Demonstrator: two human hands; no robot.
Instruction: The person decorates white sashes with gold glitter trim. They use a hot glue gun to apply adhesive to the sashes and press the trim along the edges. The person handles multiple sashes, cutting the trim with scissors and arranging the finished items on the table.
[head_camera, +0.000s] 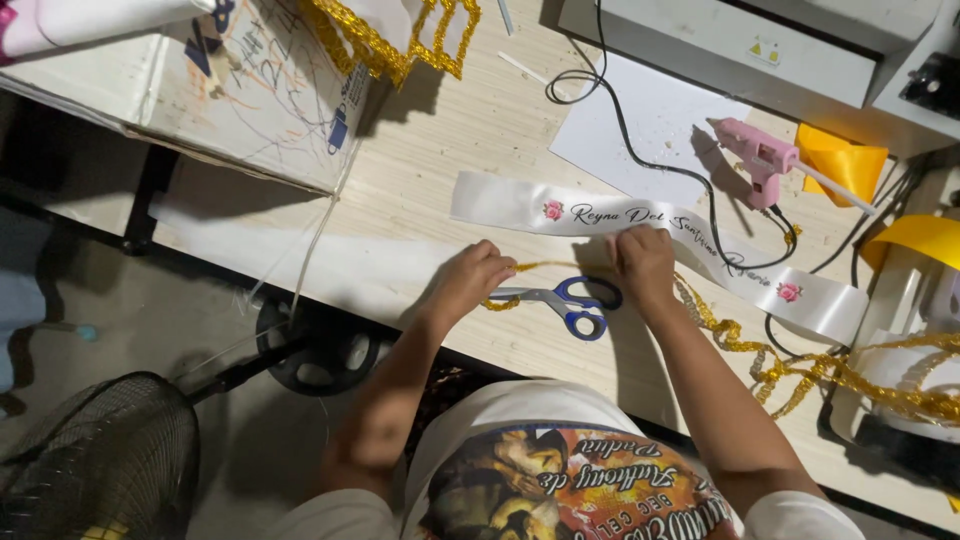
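Counting off the white ribbon (660, 240) as the anchor, since it runs across the middle of the wooden table (450, 150). One ribbon, two small pink roses printed on it, one near each end.

Two hands, both just below the ribbon. Left hand (470, 280) is curled over, fingers pinched on the gold trim (500, 302) at its loose end. Right hand (643, 265) is curled too, knuckles up, touching the ribbon's lower edge; can't tell exactly what the fingers grip underneath.

One pair of scissors (560, 300), blue handles, lying flat between the two hands, just under the ribbon, blades pointing toward the left hand.

The gold trim runs from the left hand under the scissors, then piles up in loops past the ribbon's right end.

Above the ribbon: one pink glue gun (760, 160), standing on one white sheet (650, 120), with a black cable (640, 150) looping across it. Two yellow ribbon pieces (845, 160) beyond the ribbon's right end.
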